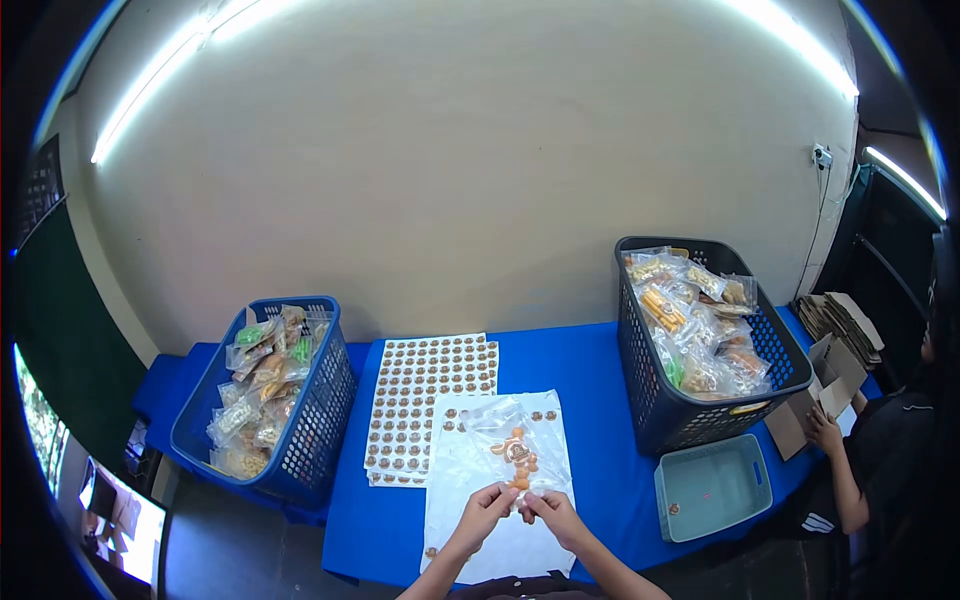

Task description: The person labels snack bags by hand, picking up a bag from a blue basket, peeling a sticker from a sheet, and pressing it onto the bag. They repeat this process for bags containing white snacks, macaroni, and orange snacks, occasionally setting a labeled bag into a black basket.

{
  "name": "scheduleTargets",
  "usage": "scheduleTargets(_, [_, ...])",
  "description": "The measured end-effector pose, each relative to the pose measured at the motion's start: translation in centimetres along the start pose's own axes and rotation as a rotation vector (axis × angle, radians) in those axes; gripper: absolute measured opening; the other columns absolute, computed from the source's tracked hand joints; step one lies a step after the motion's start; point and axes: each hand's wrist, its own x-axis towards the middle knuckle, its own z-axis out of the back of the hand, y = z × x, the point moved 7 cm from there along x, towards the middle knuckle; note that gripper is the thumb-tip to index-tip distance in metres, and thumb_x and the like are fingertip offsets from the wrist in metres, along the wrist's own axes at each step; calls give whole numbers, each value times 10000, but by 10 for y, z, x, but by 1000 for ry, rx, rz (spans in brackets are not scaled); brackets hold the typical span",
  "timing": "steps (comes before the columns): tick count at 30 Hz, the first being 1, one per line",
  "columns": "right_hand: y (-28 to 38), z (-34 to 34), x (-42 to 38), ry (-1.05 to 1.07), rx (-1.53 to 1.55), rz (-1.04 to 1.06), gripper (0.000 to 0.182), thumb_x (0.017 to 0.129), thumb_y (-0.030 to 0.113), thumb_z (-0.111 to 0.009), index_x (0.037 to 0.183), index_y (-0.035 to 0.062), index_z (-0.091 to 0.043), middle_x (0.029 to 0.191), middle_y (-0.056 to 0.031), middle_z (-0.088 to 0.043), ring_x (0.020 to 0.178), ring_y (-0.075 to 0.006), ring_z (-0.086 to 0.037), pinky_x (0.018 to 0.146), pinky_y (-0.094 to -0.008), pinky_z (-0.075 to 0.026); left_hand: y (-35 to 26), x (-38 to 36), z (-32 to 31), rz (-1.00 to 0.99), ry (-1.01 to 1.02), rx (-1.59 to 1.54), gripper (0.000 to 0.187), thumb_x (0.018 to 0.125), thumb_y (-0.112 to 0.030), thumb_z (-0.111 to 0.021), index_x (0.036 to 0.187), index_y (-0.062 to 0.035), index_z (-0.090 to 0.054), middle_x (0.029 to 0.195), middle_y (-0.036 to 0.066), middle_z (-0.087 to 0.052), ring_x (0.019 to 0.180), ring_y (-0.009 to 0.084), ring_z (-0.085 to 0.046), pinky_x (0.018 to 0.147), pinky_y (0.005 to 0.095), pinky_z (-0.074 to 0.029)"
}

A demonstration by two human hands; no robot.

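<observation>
A clear plastic bag [512,445] of small orange-brown snack pieces, with a round brown sticker on its front, lies over a white sticker sheet [455,530]. My left hand [486,508] pinches the bag's near edge. Right beside it, my right hand [550,510] pinches the same edge, and the fingertips of both hands almost meet. A few round brown stickers show on the sheet beneath; most of that sheet is bare white. Behind it to the left lie sheets full of round stickers [420,395].
On the left stands a blue basket [345,390] of bagged snacks; a dark basket [640,400] with more is on the right. A grey-green tray [665,505] sits before it. At far right a person's hand [826,432] touches a cardboard box [838,375]. Blue cloth covers the table [600,400].
</observation>
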Motion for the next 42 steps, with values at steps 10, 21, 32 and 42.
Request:
scheduleTargets(10, [-2, 1, -10, -12, 36, 20, 172, 825, 163, -558, 710, 35, -568, 632, -7, -505, 587, -74, -439, 560, -211, -350, 17, -23, -4, 148, -5, 24, 241, 844, -279, -542, 822, -43, -585, 670, -31, -508, 602, 33, -439, 556, 180, -366])
scheduleTargets(21, [-8, -8, -12, -5, 105, -233, 205, 818, 221, -586, 864, 21, -581, 749, 3, -556, 679, -52, -488, 631, -192, -376, 18, -29, 21, 4, -79, -101, 288, 847, -288, -528, 810, -6, -570, 664, 30, -538, 597, 96, -510, 564, 214, -407])
scheduleTargets(32, [-28, -11, -12, 57, -73, -143, 188, 819, 175, -585, 910, 12, -567, 822, -19, -567, 747, -63, -506, 670, -201, -390, 22, -42, 32, 117, -194, -47, 256, 840, -249, -555, 899, -1, -577, 798, 9, -566, 715, 57, -522, 637, 196, -442])
scheduleTargets(42, [-53, -6, -29, -45, 207, -235, 309, 856, 118, -505, 1117, -35, -444, 1018, -136, -545, 826, -207, -597, 731, -287, -497, 46, -40, 32, 71, -252, -81, 276, 864, -230, -513, 1001, 5, -563, 909, 62, -599, 798, 104, -570, 723, 233, -460])
